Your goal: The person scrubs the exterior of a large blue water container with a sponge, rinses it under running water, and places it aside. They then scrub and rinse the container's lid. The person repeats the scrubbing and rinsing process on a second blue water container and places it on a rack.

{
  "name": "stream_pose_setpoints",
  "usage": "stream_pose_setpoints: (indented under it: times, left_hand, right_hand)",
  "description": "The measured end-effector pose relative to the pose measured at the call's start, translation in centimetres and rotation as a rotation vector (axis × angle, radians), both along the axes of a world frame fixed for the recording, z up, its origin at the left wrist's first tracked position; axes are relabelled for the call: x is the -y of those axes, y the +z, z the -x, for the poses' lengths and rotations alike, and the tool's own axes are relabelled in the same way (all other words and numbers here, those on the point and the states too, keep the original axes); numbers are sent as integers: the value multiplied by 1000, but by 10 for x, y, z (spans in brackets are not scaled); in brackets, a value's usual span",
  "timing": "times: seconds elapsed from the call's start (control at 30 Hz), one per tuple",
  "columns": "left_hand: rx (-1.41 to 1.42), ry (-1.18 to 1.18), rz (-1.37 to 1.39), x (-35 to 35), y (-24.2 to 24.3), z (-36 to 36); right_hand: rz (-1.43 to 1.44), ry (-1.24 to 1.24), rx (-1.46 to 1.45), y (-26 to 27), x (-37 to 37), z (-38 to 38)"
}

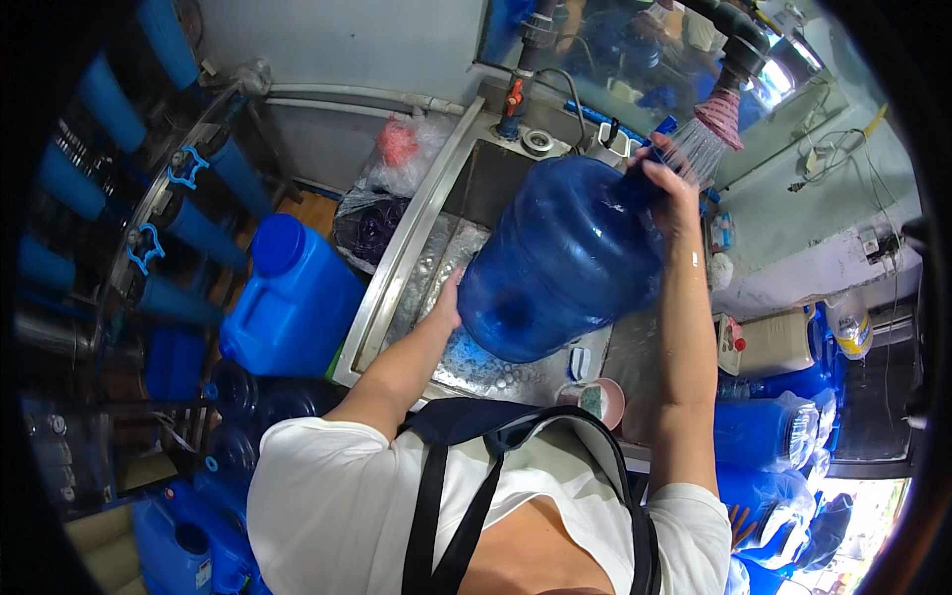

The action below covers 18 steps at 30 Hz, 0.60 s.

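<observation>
A large translucent blue water jug (558,260) lies tilted over a stainless steel sink (405,245), its neck towards the upper right. My right hand (675,190) grips the jug at its neck, wet from the spray. Water streams from a shower head wrapped in pink cloth (720,115) onto that hand and the neck. Against the jug's lower left end rests my left hand (451,301), steadying the base; most of its fingers are hidden behind the plastic.
A pink bowl (613,401) with a green sponge (591,400) and a white-and-blue brush (580,363) sit near the sink's front. Left of the sink stands a blue jerrycan (294,305). At right, another person's hand (740,526) touches stacked blue containers (762,431).
</observation>
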<state>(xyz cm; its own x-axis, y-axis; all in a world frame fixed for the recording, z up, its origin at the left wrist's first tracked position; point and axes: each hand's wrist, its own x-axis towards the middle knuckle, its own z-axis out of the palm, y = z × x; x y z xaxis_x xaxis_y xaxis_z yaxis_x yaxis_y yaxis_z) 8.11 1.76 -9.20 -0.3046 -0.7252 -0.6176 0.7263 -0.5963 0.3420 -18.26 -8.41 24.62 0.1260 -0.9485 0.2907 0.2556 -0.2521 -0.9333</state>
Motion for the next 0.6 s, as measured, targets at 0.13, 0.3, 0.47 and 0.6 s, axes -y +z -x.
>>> stream_pose_setpoints:
  times: [0.13, 0.3, 0.47, 0.6]
  left_hand:
    - [-83, -5, 42, 12, -39, -4]
    - [-168, -87, -135, -6, 1, -19]
    - [53, 26, 66, -8, -35, 12]
    - [-113, -148, -122, -19, 15, -12]
  right_hand:
    - [-168, -523, -264, 9, -10, -36]
    - [107, 258, -81, 18, -21, -21]
    - [-172, -549, -200, 7, -2, -18]
    - [78, -21, -207, 23, -28, -12]
